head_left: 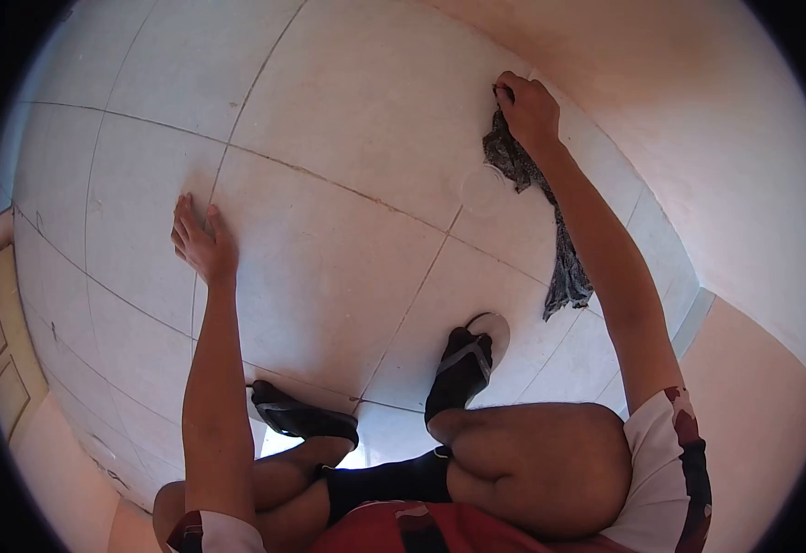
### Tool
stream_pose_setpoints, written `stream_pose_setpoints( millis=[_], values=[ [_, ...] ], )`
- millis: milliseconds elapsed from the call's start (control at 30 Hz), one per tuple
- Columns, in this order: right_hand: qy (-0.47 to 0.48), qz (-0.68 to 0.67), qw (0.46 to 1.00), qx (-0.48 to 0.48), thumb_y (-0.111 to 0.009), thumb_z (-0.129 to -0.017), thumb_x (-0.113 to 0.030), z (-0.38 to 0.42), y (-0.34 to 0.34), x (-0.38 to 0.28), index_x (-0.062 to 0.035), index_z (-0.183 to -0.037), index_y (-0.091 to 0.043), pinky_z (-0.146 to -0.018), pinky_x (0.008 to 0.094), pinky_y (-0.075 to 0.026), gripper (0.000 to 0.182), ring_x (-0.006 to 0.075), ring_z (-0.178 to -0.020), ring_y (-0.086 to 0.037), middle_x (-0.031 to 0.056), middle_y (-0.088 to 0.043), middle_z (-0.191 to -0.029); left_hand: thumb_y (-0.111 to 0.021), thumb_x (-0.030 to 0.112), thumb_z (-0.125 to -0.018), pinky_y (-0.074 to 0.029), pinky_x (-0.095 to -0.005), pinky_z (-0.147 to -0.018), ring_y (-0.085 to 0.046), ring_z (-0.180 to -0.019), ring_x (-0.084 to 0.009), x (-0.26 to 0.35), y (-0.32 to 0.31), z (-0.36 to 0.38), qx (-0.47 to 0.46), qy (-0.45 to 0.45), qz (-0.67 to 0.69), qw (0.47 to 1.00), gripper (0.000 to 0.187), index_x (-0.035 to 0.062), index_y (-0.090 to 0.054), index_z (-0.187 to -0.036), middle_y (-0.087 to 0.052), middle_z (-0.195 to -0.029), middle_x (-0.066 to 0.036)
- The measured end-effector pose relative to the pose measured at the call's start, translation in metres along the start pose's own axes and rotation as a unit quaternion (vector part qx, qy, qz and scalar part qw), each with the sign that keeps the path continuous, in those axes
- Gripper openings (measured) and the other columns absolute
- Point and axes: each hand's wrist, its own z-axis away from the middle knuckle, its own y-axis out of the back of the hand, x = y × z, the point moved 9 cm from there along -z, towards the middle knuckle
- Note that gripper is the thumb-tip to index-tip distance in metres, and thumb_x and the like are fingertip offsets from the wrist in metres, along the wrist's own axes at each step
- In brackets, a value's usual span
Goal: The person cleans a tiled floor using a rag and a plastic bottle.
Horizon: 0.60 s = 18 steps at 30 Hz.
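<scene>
A dark, crumpled, patterned cloth point(564, 267) lies stretched along the tiled floor at the right, partly under my right forearm. My right hand point(528, 111) has its fingers closed on the cloth's far end, near the wall. Over on the left, my left hand point(205, 241) is above or on the pale tiles, fingers apart and holding nothing. Beside the cloth, a faint round transparent thing or mark point(484, 191) shows on the floor; which of the two I cannot tell.
My feet, in dark socks and flip-flops point(463, 364), rest on the floor tiles point(329, 267) below my bent knees. A pale wall point(707, 138) runs along the right. At the far left stands a panelled door point(7, 355).
</scene>
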Motion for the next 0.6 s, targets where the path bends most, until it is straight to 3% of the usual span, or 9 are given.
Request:
stream_pose_setpoints(
  millis=[100,167,300,367,433,500,567,600],
  values=[
    [0.032,-0.016,0.999,0.005,-0.066,-0.093,-0.022,0.016,-0.001,-0.009,-0.0144,-0.098,-0.071,-0.078,0.0435,-0.055,0.01,0.0293,-0.088,-0.067,0.0045,-0.074,-0.091,-0.053,0.042,-0.105,-0.031,-0.0514,-0.115,-0.044,-0.141,-0.0314,-0.005,-0.003,-0.001,0.007,-0.001,-0.01,1.0,0.051,0.014,-0.05,-0.148,-0.049,-0.156,-0.004],
    [0.097,-0.051,0.992,-0.062,-0.066,-0.093,-0.022,0.032,-0.009,-0.027,-0.0143,-0.098,-0.071,-0.08,0.043,-0.055,0.01,0.0278,-0.09,-0.067,0.0039,-0.074,-0.093,-0.053,0.042,-0.105,-0.031,-0.0515,-0.115,-0.044,-0.141,-0.0315,-0.002,-0.002,-0.003,0.011,-0.008,-0.002,1.0,0.051,0.014,-0.051,-0.148,-0.049,-0.156,-0.005],
    [0.013,0.034,0.999,-0.021,-0.068,-0.091,-0.019,0.005,0.003,-0.003,-0.0153,-0.096,-0.072,-0.079,0.0418,-0.055,0.007,0.0244,-0.089,-0.065,0.0007,-0.074,-0.092,-0.053,0.042,-0.105,-0.031,-0.0522,-0.115,-0.044,-0.141,-0.0318,-0.002,-0.001,0.0,0.006,-0.008,0.0,1.0,0.051,0.0141,-0.051,-0.148,-0.049,-0.156,-0.005],
    [0.024,0.026,0.999,-0.004,-0.068,-0.091,-0.019,0.015,-0.004,-0.007,-0.0154,-0.097,-0.071,-0.079,0.0405,-0.054,0.007,0.0237,-0.09,-0.064,0.0001,-0.073,-0.09,-0.053,0.042,-0.105,-0.031,-0.0523,-0.115,-0.044,-0.141,-0.032,-0.002,-0.002,0.001,0.005,-0.01,0.007,1.0,0.051,0.0139,-0.051,-0.148,-0.049,-0.156,-0.005],
    [0.184,-0.041,0.978,-0.094,-0.067,-0.092,-0.018,0.04,-0.013,-0.046,-0.0154,-0.099,-0.071,-0.081,0.0394,-0.053,0.008,0.0234,-0.093,-0.063,0.0013,-0.071,-0.088,-0.053,0.043,-0.105,-0.031,-0.0524,-0.116,-0.044,-0.141,-0.0323,-0.006,-0.001,-0.001,0.012,-0.001,0.007,1.0,0.051,0.0138,-0.051,-0.148,-0.049,-0.156,-0.006],
    [0.183,-0.03,0.976,-0.117,-0.067,-0.092,-0.017,0.041,0.002,-0.046,-0.0151,-0.099,-0.07,-0.082,0.0398,-0.051,0.008,0.0239,-0.094,-0.063,0.0023,-0.07,-0.087,-0.052,0.043,-0.106,-0.031,-0.0523,-0.116,-0.044,-0.14,-0.033,-0.004,0.0,0.001,0.014,-0.014,0.007,1.0,0.051,0.0135,-0.051,-0.147,-0.049,-0.156,-0.005],
    [0.053,0.116,0.982,-0.141,-0.066,-0.093,-0.016,0.035,0.016,-0.017,-0.0156,-0.098,-0.07,-0.082,0.0425,-0.05,0.007,0.0249,-0.095,-0.063,0.0029,-0.07,-0.088,-0.051,0.043,-0.106,-0.031,-0.0519,-0.116,-0.044,-0.14,-0.0336,-0.004,0.001,-0.001,0.018,-0.013,0.005,1.0,0.051,0.0134,-0.051,-0.147,-0.049,-0.156,-0.005],
    [0.052,0.116,0.982,-0.139,-0.066,-0.093,-0.016,0.047,0.023,-0.008,-0.0156,-0.098,-0.07,-0.082,0.0425,-0.05,0.007,0.0249,-0.095,-0.063,0.0029,-0.07,-0.088,-0.05,0.044,-0.106,-0.03,-0.0519,-0.116,-0.044,-0.14,-0.0338,-0.005,0.0,0.001,0.02,-0.018,0.008,1.0,0.051,0.0132,-0.051,-0.147,-0.049,-0.156,-0.005]
  ],
)
